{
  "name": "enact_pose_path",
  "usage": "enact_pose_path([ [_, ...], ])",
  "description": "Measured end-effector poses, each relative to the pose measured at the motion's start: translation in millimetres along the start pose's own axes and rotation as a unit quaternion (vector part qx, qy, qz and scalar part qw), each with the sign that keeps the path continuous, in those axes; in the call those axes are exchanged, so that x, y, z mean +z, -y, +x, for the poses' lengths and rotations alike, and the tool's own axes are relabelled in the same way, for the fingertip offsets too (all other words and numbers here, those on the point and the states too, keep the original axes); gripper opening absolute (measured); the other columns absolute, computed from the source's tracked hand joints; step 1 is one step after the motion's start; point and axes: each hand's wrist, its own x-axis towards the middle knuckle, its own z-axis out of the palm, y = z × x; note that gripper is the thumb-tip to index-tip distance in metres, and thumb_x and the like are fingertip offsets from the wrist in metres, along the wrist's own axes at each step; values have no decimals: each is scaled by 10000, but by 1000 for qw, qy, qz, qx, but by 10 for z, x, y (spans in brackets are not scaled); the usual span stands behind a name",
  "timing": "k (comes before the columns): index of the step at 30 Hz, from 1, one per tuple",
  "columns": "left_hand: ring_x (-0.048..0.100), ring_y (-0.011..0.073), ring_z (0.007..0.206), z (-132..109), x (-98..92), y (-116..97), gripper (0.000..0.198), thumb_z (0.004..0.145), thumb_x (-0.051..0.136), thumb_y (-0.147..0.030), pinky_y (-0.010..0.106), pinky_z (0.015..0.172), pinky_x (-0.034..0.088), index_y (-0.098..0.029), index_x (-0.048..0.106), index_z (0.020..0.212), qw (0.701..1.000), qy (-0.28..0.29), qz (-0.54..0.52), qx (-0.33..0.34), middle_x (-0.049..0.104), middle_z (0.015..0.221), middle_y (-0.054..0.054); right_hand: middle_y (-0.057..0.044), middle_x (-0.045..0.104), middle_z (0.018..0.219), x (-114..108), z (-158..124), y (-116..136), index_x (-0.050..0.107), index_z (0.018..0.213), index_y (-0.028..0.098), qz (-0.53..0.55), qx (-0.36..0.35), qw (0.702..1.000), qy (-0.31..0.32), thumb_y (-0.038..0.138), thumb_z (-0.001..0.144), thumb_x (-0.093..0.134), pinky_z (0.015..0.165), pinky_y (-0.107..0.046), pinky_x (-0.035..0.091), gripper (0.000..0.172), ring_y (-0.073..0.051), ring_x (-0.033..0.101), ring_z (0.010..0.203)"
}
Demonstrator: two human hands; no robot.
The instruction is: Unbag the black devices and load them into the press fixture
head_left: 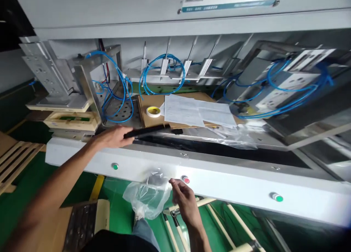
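My left hand (117,136) is closed on one end of a long, flat black part (149,131), held level over the front edge of the machine bed. Motion blurs the part, so its exact kind is unclear. Lower down, my right hand (184,197) pinches the edge of a clear plastic bag (148,197), which hangs in front of the white front panel (219,182). Just behind the black part lie white paper sheets (186,111) and a roll of yellowish tape (153,112) on flat cardboard (148,102).
Blue air hoses (164,74) loop around metal cylinders and brackets at the back. Crumpled clear plastic (241,138) lies right of the papers. Push buttons (276,197) stick out of the front panel. Below left, an open cardboard box (52,226) holds dark parts; a pipe frame (214,215) stands below right.
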Motion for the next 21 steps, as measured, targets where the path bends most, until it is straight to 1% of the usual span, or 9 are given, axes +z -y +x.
enact_pose_path([
  [2, 419, 43, 578, 104, -14, 12, 320, 957, 521, -380, 174, 576, 287, -114, 692, 1010, 999, -24, -3, -39, 595, 685, -27, 81, 388, 522, -77, 134, -16, 602, 842, 180, -20, 19, 999, -27, 938, 648, 714, 489, -268, 330, 790, -98, 363, 479],
  [4, 442, 47, 620, 83, 106, 41, 363, 948, 525, -424, 163, 594, 310, -113, 689, 1041, 996, -28, -47, -65, 610, 723, -19, 84, 381, 505, -117, 246, -6, 618, 860, 175, -39, 41, 998, -28, 949, 631, 690, 471, -273, 318, 810, -109, 384, 454],
  [6, 498, 67, 693, -17, 353, 90, 429, 926, 534, -485, 162, 627, 355, -114, 703, 1059, 985, 0, -144, -95, 652, 792, 9, 90, 367, 501, -133, 325, 24, 657, 904, 156, -47, 67, 996, -19, 928, 628, 680, 457, -277, 305, 819, -115, 381, 437],
  [9, 554, 94, 803, -172, 808, 214, 499, 875, 566, -545, 171, 691, 416, -108, 719, 1060, 945, 65, -283, -151, 692, 925, 47, 82, 394, 528, -139, 383, 60, 706, 988, 131, -47, 88, 995, -31, 843, 670, 682, 461, -284, 325, 781, -118, 387, 445],
  [12, 562, 103, 803, -206, 1149, 368, 530, 819, 605, -568, 192, 743, 453, -103, 714, 1049, 907, 52, -358, -216, 680, 894, 46, 67, 436, 560, -152, 409, 28, 718, 1043, 132, -49, 91, 994, -40, 807, 711, 669, 476, -285, 343, 753, -125, 417, 461],
  [16, 652, 163, 1010, -90, 1327, 523, 554, 826, 606, -549, 236, 941, 499, -125, 711, 1166, 886, 12, -401, -230, 734, 1017, 66, -14, 593, 664, -202, 402, -35, 722, 1061, 155, -161, 102, 977, -95, 848, 742, 613, 497, -317, 397, 770, -169, 509, 495],
  [18, 658, 180, 1097, -11, 1350, 578, 559, 839, 599, -543, 242, 980, 491, -140, 707, 1211, 889, 6, -402, -219, 747, 1127, 72, -115, 720, 880, -218, 383, -1, 723, 1143, 169, -306, 25, 931, -199, 822, 810, 605, 586, -369, 472, 742, -255, 645, 676],
  [20, 659, 173, 1039, 66, 1362, 626, 554, 841, 596, -531, 235, 903, 493, -145, 706, 1223, 898, 12, -388, -209, 750, 1152, 73, -186, 738, 1123, -208, 386, 84, 715, 1228, 175, -442, -137, 837, -292, 736, 914, 599, 751, -437, 523, 653, -334, 688, 951],
  [21, 655, 166, 984, 100, 1368, 649, 546, 841, 596, -523, 229, 849, 488, -142, 708, 1216, 902, 16, -380, -204, 754, 1127, 74, -199, 725, 1204, -197, 405, 135, 709, 1258, 174, -490, -226, 785, -304, 674, 963, 592, 841, -462, 523, 592, -352, 671, 1068],
])
